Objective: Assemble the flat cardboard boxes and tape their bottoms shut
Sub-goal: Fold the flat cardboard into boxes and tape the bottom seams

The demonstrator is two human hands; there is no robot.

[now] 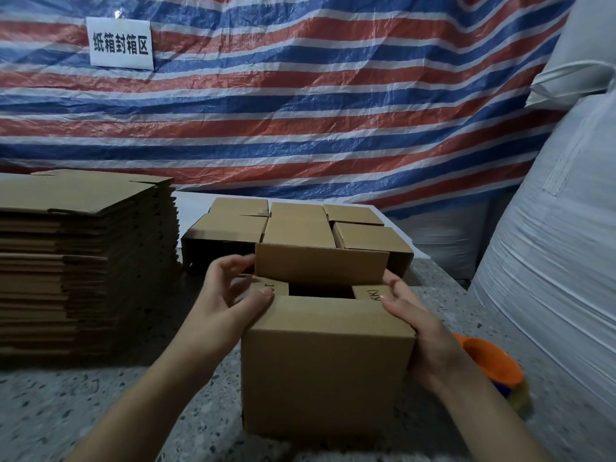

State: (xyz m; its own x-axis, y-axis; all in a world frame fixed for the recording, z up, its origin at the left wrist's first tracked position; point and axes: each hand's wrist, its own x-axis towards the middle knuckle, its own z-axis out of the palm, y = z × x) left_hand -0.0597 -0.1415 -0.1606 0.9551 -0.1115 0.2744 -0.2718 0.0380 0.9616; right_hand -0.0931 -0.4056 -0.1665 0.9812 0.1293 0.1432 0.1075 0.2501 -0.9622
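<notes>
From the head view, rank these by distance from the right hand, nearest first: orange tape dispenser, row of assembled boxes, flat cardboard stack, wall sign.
From the right hand:
1. Orange tape dispenser, just right of it.
2. Row of assembled boxes, behind.
3. Flat cardboard stack, far left.
4. Wall sign, upper left on the tarp.

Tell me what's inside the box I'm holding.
Through the gap between the flaps of the box only a dark hollow shows, with nothing visible in it. The two side flaps are folded in, and the near flap and far flap hide the rest of the inside.
</notes>
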